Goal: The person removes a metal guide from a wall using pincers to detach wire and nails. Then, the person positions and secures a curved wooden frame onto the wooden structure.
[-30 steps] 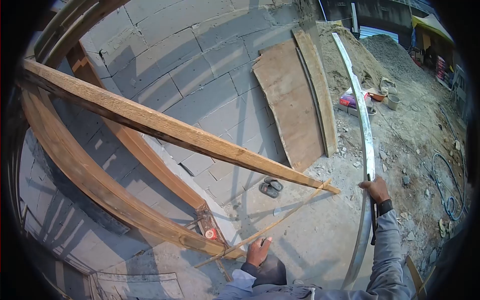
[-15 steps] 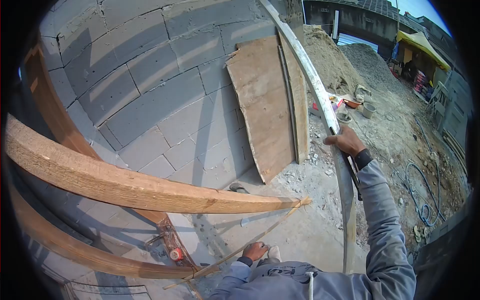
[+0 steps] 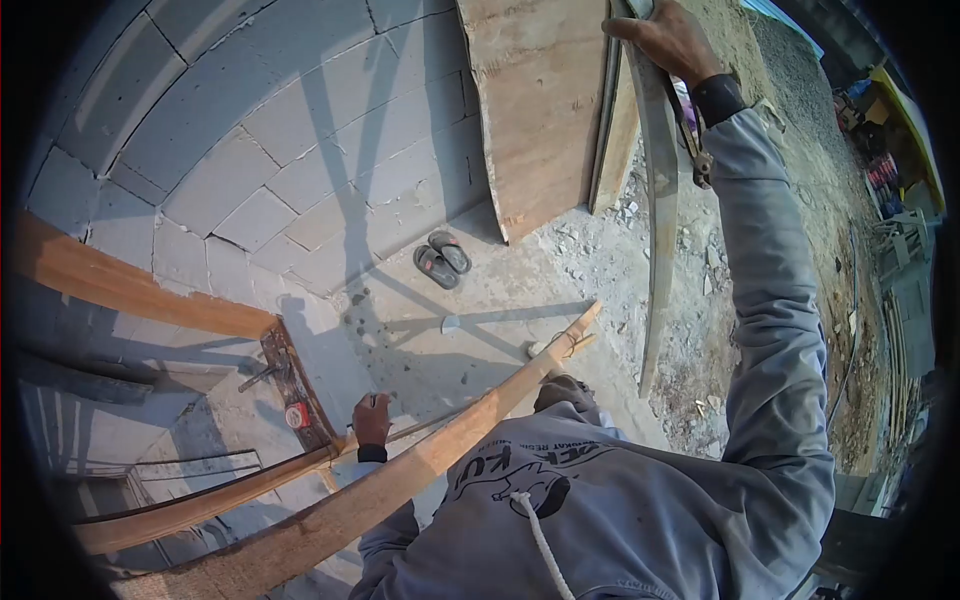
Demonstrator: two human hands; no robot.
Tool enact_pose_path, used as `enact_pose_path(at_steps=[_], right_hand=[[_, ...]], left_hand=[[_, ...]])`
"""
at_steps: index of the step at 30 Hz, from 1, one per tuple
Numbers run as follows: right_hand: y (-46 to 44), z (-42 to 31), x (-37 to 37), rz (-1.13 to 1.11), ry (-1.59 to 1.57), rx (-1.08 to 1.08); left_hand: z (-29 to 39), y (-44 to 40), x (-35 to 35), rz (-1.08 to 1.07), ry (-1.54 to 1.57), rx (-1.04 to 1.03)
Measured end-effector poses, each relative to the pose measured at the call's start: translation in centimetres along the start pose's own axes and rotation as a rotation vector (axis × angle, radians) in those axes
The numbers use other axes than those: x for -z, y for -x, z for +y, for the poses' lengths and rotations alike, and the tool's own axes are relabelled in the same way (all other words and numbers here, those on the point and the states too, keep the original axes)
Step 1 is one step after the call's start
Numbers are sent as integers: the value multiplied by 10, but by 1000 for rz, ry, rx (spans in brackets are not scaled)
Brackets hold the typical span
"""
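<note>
At the top right, my right hand (image 3: pixel 672 42) is closed around a long pale post (image 3: pixel 662 210) that runs down toward the ground. A dark hand tool with a metal end (image 3: pixel 702 168) hangs beside the post below that hand; its kind is unclear. My left hand (image 3: pixel 372 420) is low at centre-left, fingers curled, and whatever they may hold is too small to make out. Close to it, a rough wooden beam (image 3: pixel 430 465) slants across in front of my body, with a thin strip tied at its far end. Another wooden beam (image 3: pixel 220 500) lies to the left.
A grey block wall (image 3: pixel 250 150) stands ahead, with a plywood sheet (image 3: pixel 540 110) leaning on it. Black sandals (image 3: pixel 442 260) lie on the concrete floor. A red round item (image 3: pixel 297 415) rests on a dark board at left. Rubble and gravel cover the right side.
My view has tilted down and shifted. My right hand now appears higher, still on the post. My left hand appears farther left and higher, and the rough beam now slants across my front.
</note>
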State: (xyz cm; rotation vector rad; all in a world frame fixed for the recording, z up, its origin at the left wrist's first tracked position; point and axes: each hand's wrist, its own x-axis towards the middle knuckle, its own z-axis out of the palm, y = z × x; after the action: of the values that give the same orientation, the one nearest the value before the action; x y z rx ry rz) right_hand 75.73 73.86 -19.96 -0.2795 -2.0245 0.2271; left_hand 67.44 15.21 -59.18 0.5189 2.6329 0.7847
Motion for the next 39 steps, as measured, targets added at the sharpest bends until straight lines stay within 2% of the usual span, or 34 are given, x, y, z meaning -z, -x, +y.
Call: enact_pose_path(at_steps=[2,3,5,6,7,8,10,11,12,13,14,19,22,26,31,32,34,35,36,37,38,39], right_hand=[[-36,3,-3,-399,43,-273],[-43,18,-32,-238,-146,-129],[-57,34,-57,-355,-64,-221],[-67,41,-68,-404,-16,-267],[-65,60,-92,-234,-193,-91],[-67,80,-111,-269,-146,-88],[-71,115,-147,-349,-57,-72],[-72,119,-159,-469,-19,-252],[-70,113,-171,-392,-43,-309],[-68,114,-186,-365,-71,-271],[-67,122,-208,-383,-105,-271],[-73,105,-264,-394,-267,-257],[-84,80,-274,-390,-416,-268],[-81,55,-299,-438,-440,-234],[-43,42,-329,-540,-488,-267],[-39,41,-332,-511,-473,-274],[-37,35,-332,-462,-445,-288],[-35,35,-336,-447,-473,-265],[-34,39,-339,-429,-500,-241],[-29,42,-342,-406,-499,-218],[-25,45,-346,-381,-504,-189],[-20,51,-350,-355,-544,-173]], left_hand=[[-24,12,-21,163,107,240],[-16,26,-26,193,141,309],[12,45,-37,273,214,433],[26,52,-47,282,299,574],[40,61,-61,291,384,703],[53,71,-74,293,466,828],[88,93,-106,334,340,586],[81,104,-132,334,200,362],[118,105,-128,228,346,552],[95,112,-159,249,242,461],[103,100,-169,239,216,488],[154,-4,-129,293,201,599],[167,-26,-108,333,191,637],[159,-21,-105,379,187,688],[122,49,-151,432,191,802],[111,73,-168,472,71,711],[76,127,-218,667,-527,234],[68,149,-231,718,-617,194],[75,167,-242,428,-305,643],[102,172,-232,382,-25,886],[147,166,-198,336,270,1117],[158,167,-193,351,308,1124]])
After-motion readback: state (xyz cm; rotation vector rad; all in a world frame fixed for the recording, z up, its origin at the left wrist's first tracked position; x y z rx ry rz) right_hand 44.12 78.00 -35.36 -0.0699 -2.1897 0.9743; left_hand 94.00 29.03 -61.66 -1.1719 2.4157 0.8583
